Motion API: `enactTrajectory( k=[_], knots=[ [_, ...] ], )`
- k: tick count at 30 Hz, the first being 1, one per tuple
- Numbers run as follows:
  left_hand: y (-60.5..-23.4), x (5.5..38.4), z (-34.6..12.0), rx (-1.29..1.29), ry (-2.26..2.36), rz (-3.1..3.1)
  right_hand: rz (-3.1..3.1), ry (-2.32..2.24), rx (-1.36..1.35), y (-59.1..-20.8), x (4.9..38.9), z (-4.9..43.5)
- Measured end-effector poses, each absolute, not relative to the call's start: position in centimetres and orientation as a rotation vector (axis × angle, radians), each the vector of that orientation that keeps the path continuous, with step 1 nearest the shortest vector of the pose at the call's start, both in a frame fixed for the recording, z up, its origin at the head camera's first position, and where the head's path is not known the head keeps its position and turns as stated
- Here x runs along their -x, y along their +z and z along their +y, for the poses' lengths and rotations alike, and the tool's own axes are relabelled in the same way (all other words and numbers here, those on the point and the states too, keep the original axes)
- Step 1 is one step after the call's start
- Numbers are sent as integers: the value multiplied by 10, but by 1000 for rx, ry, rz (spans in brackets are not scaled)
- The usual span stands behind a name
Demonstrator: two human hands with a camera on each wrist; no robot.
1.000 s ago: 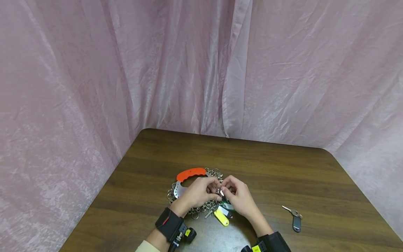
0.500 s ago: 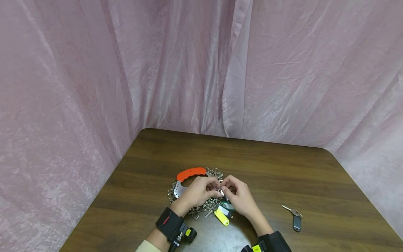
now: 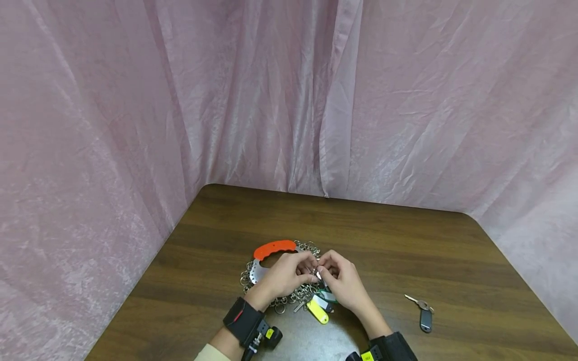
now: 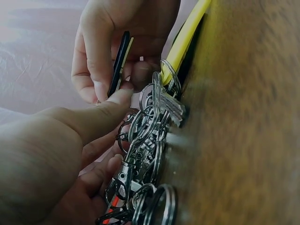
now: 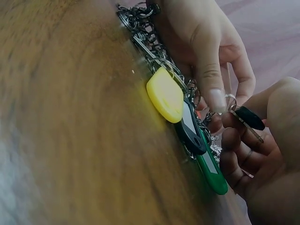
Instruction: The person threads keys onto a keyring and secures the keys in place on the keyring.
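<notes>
A large ring-shaped key holder with an orange grip (image 3: 274, 248) lies on the table, its rim crowded with small metal rings (image 4: 154, 122). Over its right side, my left hand (image 3: 289, 275) pinches a small split ring (image 5: 230, 100) between thumb and fingers. My right hand (image 3: 341, 281) faces it, fingertips close to the left ones, pinching the same small ring, from which a dark key tag (image 5: 250, 117) and a key (image 5: 253, 133) hang. Below the hands, a yellow key tag (image 3: 317, 312), a dark tag with a white label (image 5: 190, 125) and a green tag (image 5: 213, 169) hang from the holder.
To the right, a separate key (image 3: 422, 304) with a dark grey tag (image 3: 426, 321) lies on the brown wooden table (image 3: 370, 235). Pink curtains (image 3: 271, 100) hang behind the table's far edge. Both wrists carry black straps with cameras (image 3: 272, 337).
Both hands stay over the holder's right side, with only tiny finger movements. The left thumb has risen slightly toward the right fingertips. The separate key on the right has not moved.
</notes>
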State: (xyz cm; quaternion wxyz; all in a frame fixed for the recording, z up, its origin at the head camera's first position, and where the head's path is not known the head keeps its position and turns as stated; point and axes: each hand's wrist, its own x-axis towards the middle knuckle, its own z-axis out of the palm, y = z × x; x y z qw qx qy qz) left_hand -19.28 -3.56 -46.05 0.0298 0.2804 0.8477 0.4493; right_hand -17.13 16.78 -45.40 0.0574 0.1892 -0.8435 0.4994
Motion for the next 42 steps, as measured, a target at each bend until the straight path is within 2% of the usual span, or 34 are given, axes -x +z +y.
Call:
enactTrajectory(
  k=[42],
  knots=[
    [-462, 194, -37, -885, 1364, 2638, -2599, 1439, -615, -456, 172, 170]
  ],
)
